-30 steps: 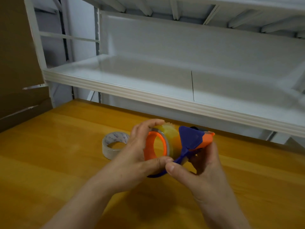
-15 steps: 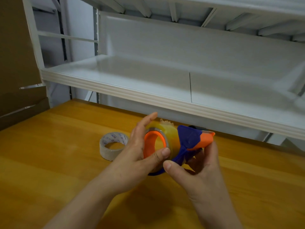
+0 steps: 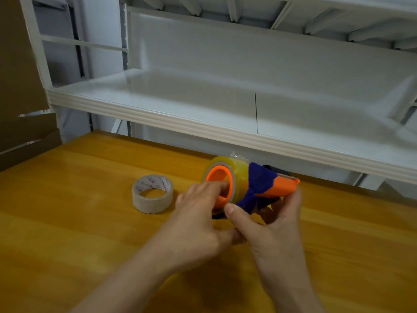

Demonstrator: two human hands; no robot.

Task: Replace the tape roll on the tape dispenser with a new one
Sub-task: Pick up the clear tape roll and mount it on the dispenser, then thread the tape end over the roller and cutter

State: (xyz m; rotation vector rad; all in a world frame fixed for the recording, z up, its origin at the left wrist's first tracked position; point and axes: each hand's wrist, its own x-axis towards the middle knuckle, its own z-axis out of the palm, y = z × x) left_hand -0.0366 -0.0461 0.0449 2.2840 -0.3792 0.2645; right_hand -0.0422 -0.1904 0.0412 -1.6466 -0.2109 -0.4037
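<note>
A blue and orange tape dispenser (image 3: 264,184) is held just above the wooden table. A yellowish clear tape roll (image 3: 240,170) sits on its orange hub (image 3: 220,177). My right hand (image 3: 273,224) grips the dispenser from below, thumb against the blue frame. My left hand (image 3: 198,220) has its fingers hooked into the orange hub's opening, thumb tucked underneath. A second, paler tape roll (image 3: 152,194) with printed inner core lies flat on the table to the left, untouched.
The wooden table (image 3: 79,233) stretches across the foreground. A white metal shelf (image 3: 203,123) overhangs its far edge just behind the dispenser. Brown cardboard (image 3: 20,86) leans at the far left.
My left hand has let go of the roll's outer rim and dropped lower, with its fingers now inside the orange hub. The dispenser stays in my right hand.
</note>
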